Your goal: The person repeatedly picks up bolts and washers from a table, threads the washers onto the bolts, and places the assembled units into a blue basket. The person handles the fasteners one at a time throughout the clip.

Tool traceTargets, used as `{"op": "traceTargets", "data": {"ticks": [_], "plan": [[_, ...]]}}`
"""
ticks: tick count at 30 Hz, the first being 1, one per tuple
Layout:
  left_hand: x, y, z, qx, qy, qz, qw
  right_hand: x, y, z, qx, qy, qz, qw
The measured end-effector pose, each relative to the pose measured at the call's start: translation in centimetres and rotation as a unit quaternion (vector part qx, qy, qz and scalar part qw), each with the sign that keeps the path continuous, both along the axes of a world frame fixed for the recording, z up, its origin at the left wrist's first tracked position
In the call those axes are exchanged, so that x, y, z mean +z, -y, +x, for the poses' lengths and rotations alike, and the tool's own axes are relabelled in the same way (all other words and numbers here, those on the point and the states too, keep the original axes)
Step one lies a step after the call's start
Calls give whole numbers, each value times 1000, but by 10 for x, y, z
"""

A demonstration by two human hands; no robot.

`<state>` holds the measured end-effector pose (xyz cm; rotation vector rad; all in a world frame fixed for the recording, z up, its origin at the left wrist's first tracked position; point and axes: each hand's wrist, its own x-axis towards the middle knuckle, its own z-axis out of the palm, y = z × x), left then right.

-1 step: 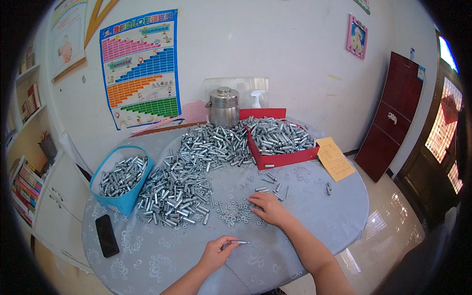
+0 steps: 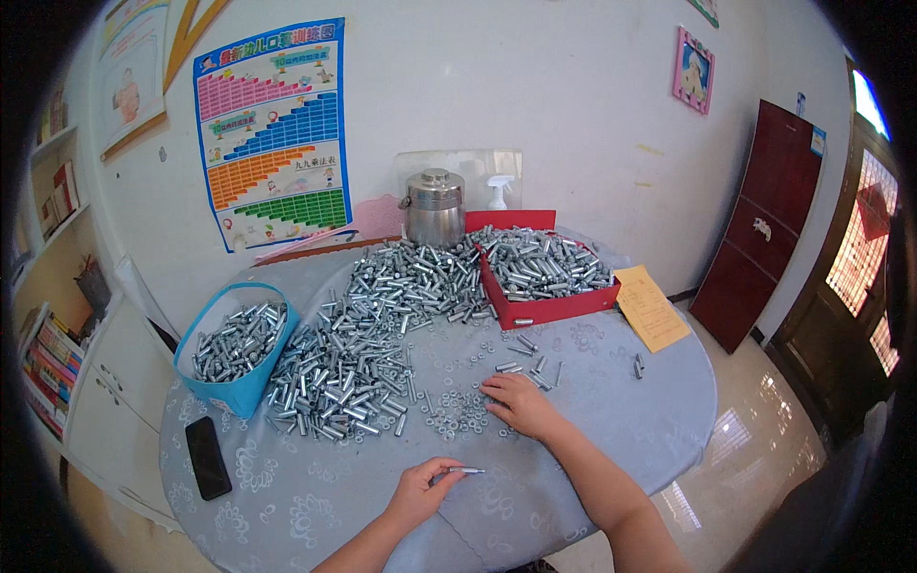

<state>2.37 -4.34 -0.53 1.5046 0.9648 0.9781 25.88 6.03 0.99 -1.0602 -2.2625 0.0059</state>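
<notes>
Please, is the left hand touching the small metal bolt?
Touching. The head view shows the left hand pinching the bolt, with one end sticking out to the right.

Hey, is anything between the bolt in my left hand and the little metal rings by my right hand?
Nothing visible: only tablecloth shows between the bolt in your left hand and the little rings. Your right hand is at their right edge, outside that gap.

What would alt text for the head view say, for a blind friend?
A person's left hand holds a small bolt while the right hand is at a scatter of metal rings on a grey-clothed table. Beyond lie a heap of bolts and a red box of more; a blue bin of bolts stands at left.
</notes>
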Motion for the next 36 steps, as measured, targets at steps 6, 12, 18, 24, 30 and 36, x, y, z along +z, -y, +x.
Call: {"op": "traceTargets", "data": {"ticks": [6,12,18,24,30,36], "plan": [[5,1,-1,-3,-5,-1,1000,-7,-6,3,-1,-67,-38,997],[7,2,-2,-4,-4,-2,1000,0,-4,7,0,-70,-56,996],[9,2,-1,-9,5,-2,1000,-2,-2,11,-18,-63,-40,997],[-5,-3,-3,-3,21,-3,1000,7,2,-1,-69,-103,-48,991],[-4,-4,-2,-14,20,2,1000,13,-14,-49,-34,-45,-136,989],[-3,-5,-4,-9,18,11,1000,20,-28,-107,-150,80,-275,946]]}}
